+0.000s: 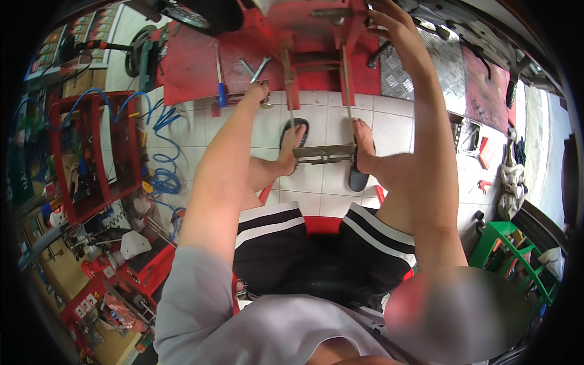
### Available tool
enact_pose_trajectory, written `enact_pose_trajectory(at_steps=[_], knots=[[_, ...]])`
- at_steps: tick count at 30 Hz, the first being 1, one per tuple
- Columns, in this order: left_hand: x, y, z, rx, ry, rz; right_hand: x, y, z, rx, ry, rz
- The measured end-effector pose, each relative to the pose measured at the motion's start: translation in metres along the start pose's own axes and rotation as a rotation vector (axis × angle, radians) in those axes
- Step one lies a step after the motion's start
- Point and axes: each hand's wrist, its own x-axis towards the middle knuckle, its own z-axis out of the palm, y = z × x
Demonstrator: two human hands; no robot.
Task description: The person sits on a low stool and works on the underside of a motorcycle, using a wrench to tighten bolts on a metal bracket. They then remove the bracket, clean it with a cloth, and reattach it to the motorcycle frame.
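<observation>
Bench (188,68): one, red, the largest thing ahead of me. Front edge, nearest me, runs across above my feet.

Clamp (304,25): one, red, at the middle of the bench, its legs reaching over the front edge. I take this for the thing being worked on.

Wheel (201,13): one beside the clamp, black, partly cut off, over the back left of the bench.

Rods (289,76): two, running from the clamp out past the front edge, one on each side.

Crossbar (324,153): one, metal, joining the rods at their near end, between my feet, well out from the front edge.

Right hand (394,25): beside the clamp's right side, fingers apart and loosely bent. Contact: cannot tell.

Left hand (258,92): at the front edge, left of the clamp, fingers curled at a spanner's near end. Pinched or merely resting on it: cannot tell.

Screwdriver (221,79): one, blue handle poking past the front edge, left of the spanners.

Spanners (261,69): two that I can make out, side by side near the front edge, left of the clamp.

Progress, my judgement: midway. Done: rods and crossbar joined, tools within reach. Left: some handling at the clamp, apparently; nothing looks finished, and how much remains I can't read.
</observation>
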Motion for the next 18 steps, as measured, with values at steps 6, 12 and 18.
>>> enact_pose_trajectory(at_steps=[6,12,18], knots=[[0.024,0.000,0.023,0.648,0.237,0.338,0.000,-0.002,-0.006,0.061,-0.090,0.031],[-0.002,0.012,0.034,0.761,0.328,0.325,0.000,-0.009,-0.009,-0.141,-0.140,-0.046],[-0.024,0.040,0.004,0.735,0.428,0.510,0.012,0.002,-0.011,-0.167,-0.137,0.131]])
